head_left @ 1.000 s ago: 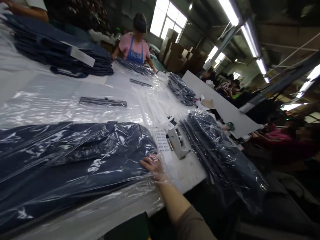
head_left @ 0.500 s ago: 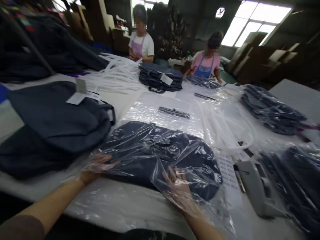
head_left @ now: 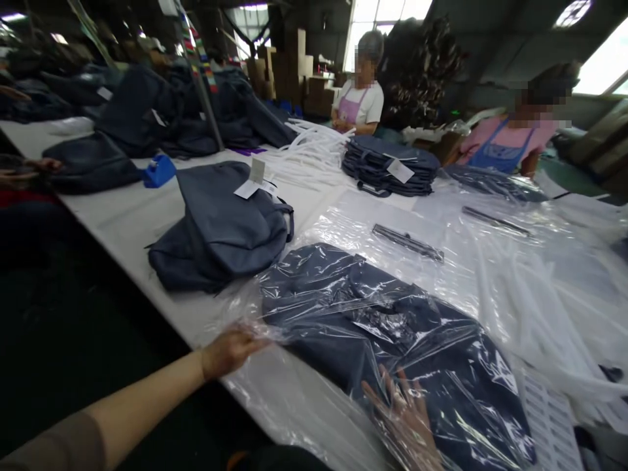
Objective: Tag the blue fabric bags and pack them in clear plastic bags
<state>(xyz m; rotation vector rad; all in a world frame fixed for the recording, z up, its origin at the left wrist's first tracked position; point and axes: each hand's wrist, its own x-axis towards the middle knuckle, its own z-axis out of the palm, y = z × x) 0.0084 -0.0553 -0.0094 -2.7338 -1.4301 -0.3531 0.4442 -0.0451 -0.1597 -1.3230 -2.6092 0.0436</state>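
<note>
Curling now, left hand (head_left: 230, 348), gripping bag (head_left: 343, 301)

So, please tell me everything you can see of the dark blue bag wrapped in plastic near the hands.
The navy bag looks like soft fabric, lying flat on the white table inside a crinkled clear plastic cover. The left hand touches the cover's near-left edge; the right hand lies flat, fingers spread, on its near end, under film.

On the table (head_left: 122, 216), loose backpacks (head_left: 220, 229) lie at 10 o'clock of the bagged backpack (head_left: 373, 320), with a folded stack (head_left: 392, 170) behind at 12 o'clock.
</note>
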